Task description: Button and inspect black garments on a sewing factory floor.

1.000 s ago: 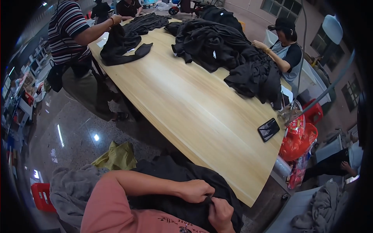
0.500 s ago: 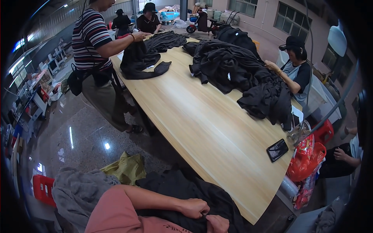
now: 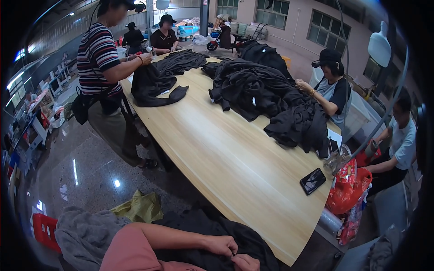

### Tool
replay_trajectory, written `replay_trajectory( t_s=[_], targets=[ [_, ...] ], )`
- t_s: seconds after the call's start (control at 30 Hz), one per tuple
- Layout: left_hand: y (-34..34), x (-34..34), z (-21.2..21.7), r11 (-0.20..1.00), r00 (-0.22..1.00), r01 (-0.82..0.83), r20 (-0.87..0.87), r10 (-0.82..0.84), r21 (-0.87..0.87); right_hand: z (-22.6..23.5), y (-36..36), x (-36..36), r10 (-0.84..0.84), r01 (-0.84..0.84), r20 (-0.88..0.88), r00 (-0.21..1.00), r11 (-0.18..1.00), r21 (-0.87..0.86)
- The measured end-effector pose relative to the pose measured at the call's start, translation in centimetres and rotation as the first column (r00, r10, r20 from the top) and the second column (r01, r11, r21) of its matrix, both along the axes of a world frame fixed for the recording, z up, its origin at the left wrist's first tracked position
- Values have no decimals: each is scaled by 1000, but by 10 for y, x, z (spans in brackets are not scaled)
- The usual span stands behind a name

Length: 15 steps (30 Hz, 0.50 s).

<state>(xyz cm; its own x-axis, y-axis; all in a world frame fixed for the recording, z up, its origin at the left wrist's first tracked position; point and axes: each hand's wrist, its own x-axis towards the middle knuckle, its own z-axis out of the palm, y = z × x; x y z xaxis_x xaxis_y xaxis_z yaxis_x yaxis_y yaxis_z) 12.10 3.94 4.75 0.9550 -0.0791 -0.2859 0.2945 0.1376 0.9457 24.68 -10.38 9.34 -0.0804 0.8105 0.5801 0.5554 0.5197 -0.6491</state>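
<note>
Cloth (image 3: 194, 221), black, heaped before me, just off the wood-grain table (image 3: 226, 167) | long axis slants far-left to near-right, alongside the table's edge | bulk just beyond my hands — left hand (image 3: 221, 245) nearer its middle than right hand (image 3: 246, 262) | both pinching it, fingertips nearly meeting

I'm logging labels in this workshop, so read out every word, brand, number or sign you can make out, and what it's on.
No text is clear enough to quote.
Red plastic bag: pale print, too small and blurred to read.
White tag on the black garment pile: too small to read.
Pink shirt: dark marks, cut off at the lower edge.
Black cloth in left hand and right hand: no lettering visible.
</note>
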Motion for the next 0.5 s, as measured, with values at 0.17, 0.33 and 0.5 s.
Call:
replay_trajectory(
  t_s=[0.17,0.33,0.5],
  targets=[
    [-8,-5,-21,987,997,-44,49,52,-156,-3,-1,-3,-76,76,48,996,997,-2],
    [-2,4,-16,999,999,-9,45,11,-40,-26,-4,4,-133,132,110,985,991,12],
    [8,-24,-14,984,989,-73,-137,50,-162,-27,4,1,10,-11,195,981,1000,9]
  ],
)
